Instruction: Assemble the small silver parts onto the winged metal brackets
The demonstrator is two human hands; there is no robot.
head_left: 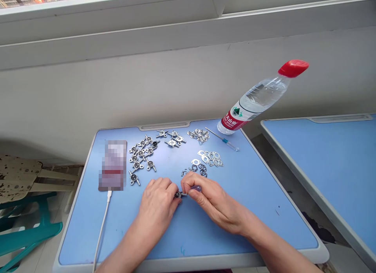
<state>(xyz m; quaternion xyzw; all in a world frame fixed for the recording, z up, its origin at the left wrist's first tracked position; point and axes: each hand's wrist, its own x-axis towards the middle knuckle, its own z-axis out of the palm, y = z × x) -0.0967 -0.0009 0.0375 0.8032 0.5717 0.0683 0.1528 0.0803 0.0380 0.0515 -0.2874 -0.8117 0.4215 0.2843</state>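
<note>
My left hand point(160, 198) is closed on a small metal fitting point(178, 194) with a dark round centre, held just above or on the blue table. My right hand point(216, 200) is wrapped round a screwdriver point(196, 188); only part of its purplish see-through handle shows. Its thin shaft points left at the fitting, and whether the tip touches is hidden by my fingers. Just beyond my right hand lie black rubber rings point(202, 170) and tiny screws point(185, 172). Flat metal plates point(216, 158) are spread behind them.
Several similar fittings point(141, 152) with dark centres lie at left, others point(173, 139) at the back. Small round-headed metal pieces point(198, 135) and another screwdriver point(222, 139) lie near a water bottle point(249, 104). A phone point(113, 163) with a white cable point(102, 226) occupies the table's left.
</note>
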